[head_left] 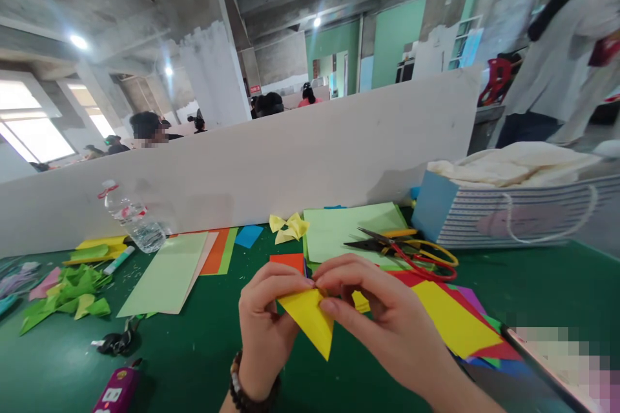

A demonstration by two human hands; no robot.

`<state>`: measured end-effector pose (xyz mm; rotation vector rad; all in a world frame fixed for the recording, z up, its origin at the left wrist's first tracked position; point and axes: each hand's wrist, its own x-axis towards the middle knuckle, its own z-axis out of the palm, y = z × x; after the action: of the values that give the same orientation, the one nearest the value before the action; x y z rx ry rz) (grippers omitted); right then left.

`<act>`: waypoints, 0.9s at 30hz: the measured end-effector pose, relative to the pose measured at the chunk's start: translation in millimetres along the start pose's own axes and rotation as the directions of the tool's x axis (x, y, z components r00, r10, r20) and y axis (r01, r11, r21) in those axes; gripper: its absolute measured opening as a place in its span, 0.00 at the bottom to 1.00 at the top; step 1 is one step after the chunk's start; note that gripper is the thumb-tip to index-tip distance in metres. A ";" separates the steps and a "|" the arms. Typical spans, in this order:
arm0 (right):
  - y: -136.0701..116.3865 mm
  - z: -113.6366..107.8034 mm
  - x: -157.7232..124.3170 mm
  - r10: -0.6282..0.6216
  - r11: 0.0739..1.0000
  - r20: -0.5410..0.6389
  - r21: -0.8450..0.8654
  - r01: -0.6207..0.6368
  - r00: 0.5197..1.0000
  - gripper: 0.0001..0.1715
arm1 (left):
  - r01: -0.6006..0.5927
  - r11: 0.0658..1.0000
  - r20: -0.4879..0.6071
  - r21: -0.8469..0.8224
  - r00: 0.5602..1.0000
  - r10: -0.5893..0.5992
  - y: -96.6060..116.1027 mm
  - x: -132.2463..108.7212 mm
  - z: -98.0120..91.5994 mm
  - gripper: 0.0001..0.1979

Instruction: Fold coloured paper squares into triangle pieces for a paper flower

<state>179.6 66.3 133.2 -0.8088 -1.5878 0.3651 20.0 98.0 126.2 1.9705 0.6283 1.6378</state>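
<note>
Head view: both hands [266, 313] [394, 313] pinch folded yellow paper [316, 321]

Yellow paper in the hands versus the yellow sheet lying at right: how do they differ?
The folded yellow paper is held up by the left hand and right hand; the yellow sheet lies over red paper. The folded yellow paper tapers to a downward point; the yellow sheet lies flat, straight-edged. Both are bright yellow.
</note>
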 end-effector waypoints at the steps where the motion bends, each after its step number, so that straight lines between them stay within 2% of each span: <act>1: 0.0 -0.4 0.5 0.016 1.000 0.015 0.016 -0.016 1.000 0.05 | -0.007 1.000 0.003 -0.015 1.000 0.007 0.3 0.7 0.6 0.06; 4: -1.2 -2.7 0.9 0.029 0.999 0.060 0.017 -0.030 0.998 0.05 | -0.019 0.997 0.016 -0.073 1.000 0.020 0.5 2.9 0.0 0.07; 8: -1.2 -7.8 1.5 0.027 0.999 0.108 0.038 -0.032 0.994 0.03 | -0.031 0.997 0.076 -0.070 0.996 0.037 2.1 6.1 -1.9 0.07; 12: 1.7 -12.3 2.6 -0.010 0.998 0.164 0.071 -0.001 0.986 0.05 | -0.003 0.994 0.072 -0.106 0.997 0.010 3.6 7.1 0.7 0.07; 22: -1.0 -11.4 3.5 -0.075 0.991 0.083 -0.107 0.084 0.994 0.07 | 0.068 0.987 0.062 -0.144 0.996 -0.059 2.3 4.4 3.4 0.09; 27: 0.0 -10.6 3.2 -0.143 0.983 0.071 -0.108 0.150 0.987 0.07 | 0.031 0.992 0.060 -0.125 0.998 -0.024 3.4 5.8 2.1 0.06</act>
<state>189.8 66.2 137.6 -0.7670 -1.7285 0.1973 23.2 98.9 132.4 1.9033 0.5149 1.5589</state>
